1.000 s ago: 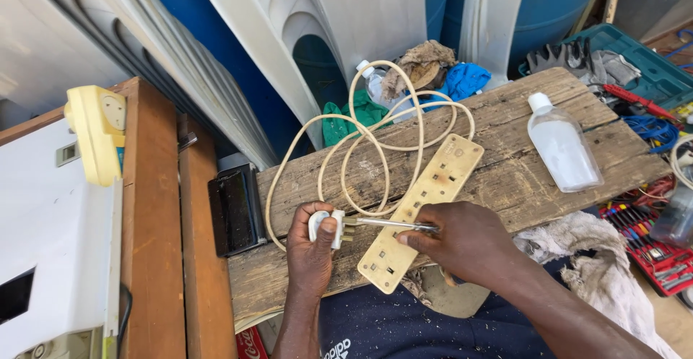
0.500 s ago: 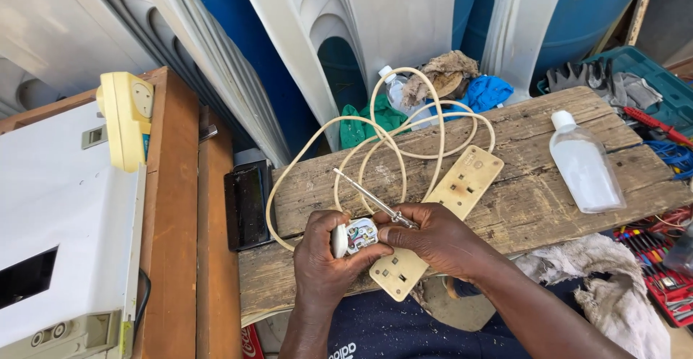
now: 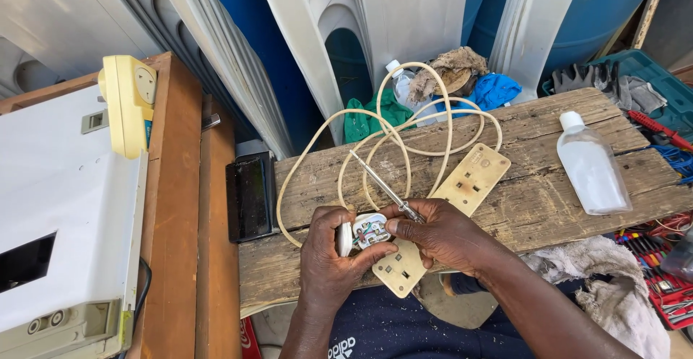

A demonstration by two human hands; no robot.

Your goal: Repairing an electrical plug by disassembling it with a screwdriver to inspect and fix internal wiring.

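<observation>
The opened white electrical plug, its inner wiring showing, sits at the near edge of the weathered wooden plank bench, clasped in the left hand, whose fingers curl closed around its body with the open face turned up and slightly right. The right hand is closed around the handle of a slim metal-shafted screwdriver; the shaft's long axis runs diagonally, from the fingers near the plug up and away to the far left, with the exposed end lying over the plank. Just under both hands lies the cream rectangular extension socket strip, its long axis slanting from near left to far right, its near end poking past the plank's near edge. The cream round cable loops in several coils from the plug out to the far side of the plank and back toward the strip. To the left, a black flat phone-like device rests on the plank's left end, right beside a brown wooden frame that bounds that side. To the right the plank has open bare wood before a clear plastic bottle with a white cap, well apart from the hands. Past the right end, a red tray of small tools sits lower down, and grey crumpled cloth lies at the near right edge. White plastic chairs stand along the far edge.
</observation>
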